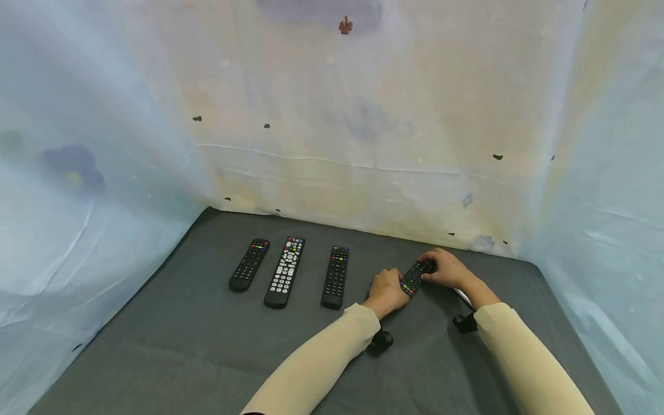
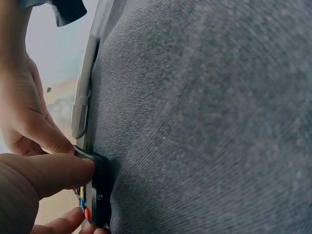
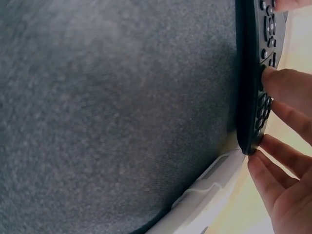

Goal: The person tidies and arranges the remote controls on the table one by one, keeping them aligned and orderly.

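Grey cloth [image 1: 181,334] bears a black remote [image 1: 416,275], right of three similar remotes [image 1: 285,271], with fingers of the left hand [image 1: 386,291] pinching its coloured-button end and the right hand [image 1: 450,270] pinching its opposite end, button lettering too small to read.

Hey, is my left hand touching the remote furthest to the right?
Touching. The left wrist view shows it: your left hand has its fingers pressed against one end of the remote.
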The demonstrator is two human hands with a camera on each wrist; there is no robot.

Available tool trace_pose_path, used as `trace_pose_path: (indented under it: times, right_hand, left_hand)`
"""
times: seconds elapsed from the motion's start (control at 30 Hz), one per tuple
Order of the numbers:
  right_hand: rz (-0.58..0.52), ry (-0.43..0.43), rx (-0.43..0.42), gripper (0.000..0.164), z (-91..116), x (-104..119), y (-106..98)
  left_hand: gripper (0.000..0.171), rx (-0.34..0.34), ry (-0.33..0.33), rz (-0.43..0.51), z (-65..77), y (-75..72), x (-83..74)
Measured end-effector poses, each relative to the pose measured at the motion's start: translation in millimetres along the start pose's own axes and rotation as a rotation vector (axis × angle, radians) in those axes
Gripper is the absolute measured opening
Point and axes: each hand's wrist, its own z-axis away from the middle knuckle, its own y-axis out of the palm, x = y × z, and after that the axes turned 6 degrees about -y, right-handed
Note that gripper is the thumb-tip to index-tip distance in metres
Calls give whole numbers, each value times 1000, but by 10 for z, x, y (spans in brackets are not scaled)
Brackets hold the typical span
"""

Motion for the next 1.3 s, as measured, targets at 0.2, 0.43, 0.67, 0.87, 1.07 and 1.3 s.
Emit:
trace_pose_path:
  times: [0.2,0.43,0.67,0.87,1.07,1.3]
  right_hand:
    - [6,17,11,42,11,21,-10]
    - [-11,57,13,41,8,2,0]
    - [-14,53,3,39,-1,-30,46]
    - [2,39,-38,36,31,18,38]
    - [12,28,-44,36,51,47,38]
    - [-4,49,-28,39,63,72,60]
  left_hand:
    - [44,4,3,12,7,33,13]
    - [49,-7,23,34,-15,24,44]
    - [49,-5,9,34,-32,-31,88]
    - [45,-21,-1,31,-73,-75,89]
    - [42,-29,-11,35,-78,-104,97]
    - [38,-31,-33,15,-78,-94,89]
